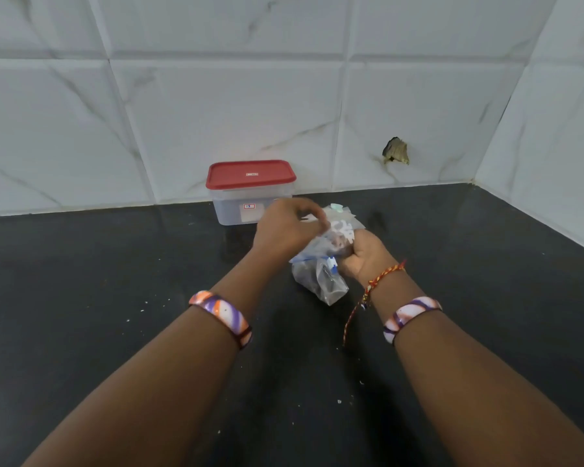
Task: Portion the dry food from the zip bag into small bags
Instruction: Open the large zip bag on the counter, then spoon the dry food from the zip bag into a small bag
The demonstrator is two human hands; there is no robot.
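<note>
A clear zip bag [321,278] with dark dry food in its bottom hangs just above the black counter [115,298], near the middle. My right hand [364,256] grips the bag around its middle from the right. My left hand [289,227] pinches the bag's upper part, where white and blue print shows. The bag's top edge [339,214] sticks up between the two hands. I cannot see any separate small bags.
A clear plastic box with a red lid [250,192] stands against the tiled wall behind my hands. Small white crumbs [339,401] lie scattered on the counter. The wall has a broken hole [395,151] at the right; the counter corner is far right.
</note>
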